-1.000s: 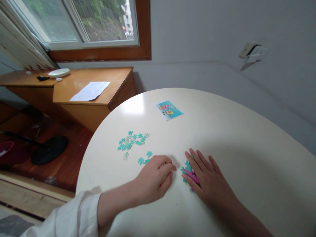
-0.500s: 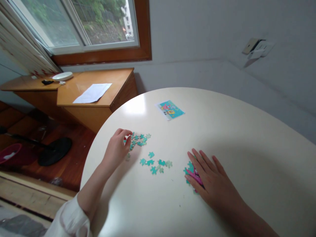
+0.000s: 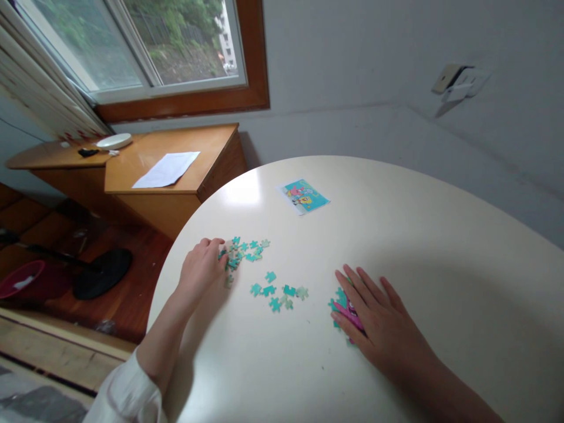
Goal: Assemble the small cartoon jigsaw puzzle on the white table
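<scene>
- Done so far: a patch of jigsaw (image 3: 348,313) with a jagged teal edge and a pink figure lies on the pale desk (image 3: 409,211), its visible pieces apparently joined; how far it runs under the hand cannot be told.
- The right hand (image 3: 382,320) lies palm down over that patch, covering much of it, its fingers stretched out and slightly apart, gripping nothing.
- The left hand (image 3: 200,267) is at the near-left side of a scattered heap of loose pieces (image 3: 251,257), thumb and forefinger bent toward it; whether they are closed on a piece cannot be told.
- Between the heap and the patch lies a smaller group of pieces (image 3: 268,291), spread apart and unjoined.
- Left to place: both loose lots, so the work looks partway along at most.
- Beyond them, toward the wall (image 3: 343,64), a printed picture (image 3: 308,197) with pink and yellow figures on teal lies flat, untouched.
</scene>
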Demonstrator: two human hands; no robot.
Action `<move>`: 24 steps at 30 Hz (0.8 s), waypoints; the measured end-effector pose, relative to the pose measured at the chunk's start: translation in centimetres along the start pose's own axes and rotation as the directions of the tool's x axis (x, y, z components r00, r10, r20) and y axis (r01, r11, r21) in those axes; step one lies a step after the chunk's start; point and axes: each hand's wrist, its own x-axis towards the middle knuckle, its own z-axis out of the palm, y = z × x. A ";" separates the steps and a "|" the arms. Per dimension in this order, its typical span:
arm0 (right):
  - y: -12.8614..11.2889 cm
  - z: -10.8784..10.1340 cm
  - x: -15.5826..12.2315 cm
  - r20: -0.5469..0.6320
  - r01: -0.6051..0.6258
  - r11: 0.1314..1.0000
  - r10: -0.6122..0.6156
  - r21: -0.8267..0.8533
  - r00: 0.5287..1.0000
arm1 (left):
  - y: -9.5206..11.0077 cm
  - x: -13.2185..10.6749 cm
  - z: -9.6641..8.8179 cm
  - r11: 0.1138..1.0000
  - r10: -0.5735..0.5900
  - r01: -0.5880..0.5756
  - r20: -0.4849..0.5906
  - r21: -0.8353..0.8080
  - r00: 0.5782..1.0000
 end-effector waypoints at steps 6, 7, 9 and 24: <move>0.0 0.1 0.0 0.010 -0.005 1.000 0.005 0.010 1.000 | -0.1 0.1 0.0 1.000 0.005 -0.005 0.024 0.014 1.000; 0.0 0.1 0.0 0.007 -0.005 1.000 0.005 0.010 1.000 | 0.0 0.1 0.0 1.000 0.009 -0.009 0.022 0.016 1.000; 0.1 0.2 -0.1 0.000 -0.004 1.000 0.004 0.004 1.000 | 0.0 0.1 0.0 1.000 0.012 -0.013 0.020 0.017 1.000; 0.2 0.3 0.0 -0.003 0.001 1.000 -0.001 -0.001 1.000 | 0.2 0.1 0.0 1.000 0.026 -0.026 0.034 -0.014 0.999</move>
